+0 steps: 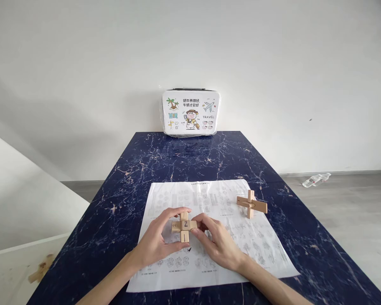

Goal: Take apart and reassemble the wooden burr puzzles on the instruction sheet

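Observation:
A wooden burr puzzle [185, 225] of crossing light-wood bars is held just above the printed sheet [165, 279], with "2" and "1" marked on bar ends facing me. My left hand [154, 237] wraps around it from the left, fingertips at its top bar end and thumb at the bottom one. On the other side, my right hand [217, 241] pinches the right-hand bar end between thumb and fingers. A second wooden cross-shaped puzzle [250, 204] rests at the sheet's right edge, away from both hands. Fingers partly cover the held puzzle's sides.
The table [190, 156] has a dark blue marbled top. At its far edge a white cartoon-printed case [191, 112] leans toward the wall. Clear plastic bottles [316, 180] lie on the floor at right. A white panel [19, 271] with a wooden-looking piece [42, 269] stands low at left.

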Tool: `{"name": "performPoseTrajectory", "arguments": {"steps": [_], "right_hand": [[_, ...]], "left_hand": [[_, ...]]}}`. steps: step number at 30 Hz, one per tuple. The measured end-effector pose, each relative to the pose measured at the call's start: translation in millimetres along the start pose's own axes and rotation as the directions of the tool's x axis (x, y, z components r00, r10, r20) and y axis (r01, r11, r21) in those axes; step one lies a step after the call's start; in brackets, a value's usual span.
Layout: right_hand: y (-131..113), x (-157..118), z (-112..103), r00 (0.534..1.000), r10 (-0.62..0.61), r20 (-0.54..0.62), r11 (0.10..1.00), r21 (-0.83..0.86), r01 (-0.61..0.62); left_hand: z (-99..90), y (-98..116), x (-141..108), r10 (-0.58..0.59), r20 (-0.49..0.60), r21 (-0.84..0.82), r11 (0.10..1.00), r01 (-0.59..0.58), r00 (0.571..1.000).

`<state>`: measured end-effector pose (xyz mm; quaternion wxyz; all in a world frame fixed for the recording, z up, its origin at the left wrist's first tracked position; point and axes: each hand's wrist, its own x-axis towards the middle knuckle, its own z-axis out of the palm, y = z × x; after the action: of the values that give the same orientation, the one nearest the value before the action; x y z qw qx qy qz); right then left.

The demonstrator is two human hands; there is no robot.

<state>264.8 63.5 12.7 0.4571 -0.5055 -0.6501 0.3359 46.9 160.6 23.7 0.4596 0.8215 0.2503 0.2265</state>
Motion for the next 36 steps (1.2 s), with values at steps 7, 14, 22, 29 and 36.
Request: {"name": "performPoseTrajectory", "arguments": {"steps": [7,14,22,29,36], "right_hand": [[4.5,-2.9,5.5,0.998,-0.057,-0.028,0.998,-0.032,0.056],[7.2,-3.8,1.6,0.972,-0.236,-0.018,0.952,-0.203,0.227],[7.2,-1.5,1.3,0.918,-0.389,-0.082,0.885,-0.309,0.347],[4.2,-0.9,0.3,0.914,-0.396,-0.085,0.870,-0.353,0.344],[7.6,-2.5,0.0,0.935,-0.340,-0.102,0.898,-0.330,0.290]], "left_hand": [[-2.2,5.9,2.7,-0.088,0.030,-0.097,0.991,0.090,0.996],[-4.0,6.3,3.7,-0.147,0.089,-0.220,0.962,0.163,0.985],[-7.0,0.0,2.4,-0.165,0.206,-0.342,0.912,0.228,0.965],[-6.7,5.0,3.0,-0.116,0.223,-0.390,0.899,0.198,0.968],[-4.4,3.0,1.5,-0.169,0.217,-0.303,0.925,0.231,0.961]]}}
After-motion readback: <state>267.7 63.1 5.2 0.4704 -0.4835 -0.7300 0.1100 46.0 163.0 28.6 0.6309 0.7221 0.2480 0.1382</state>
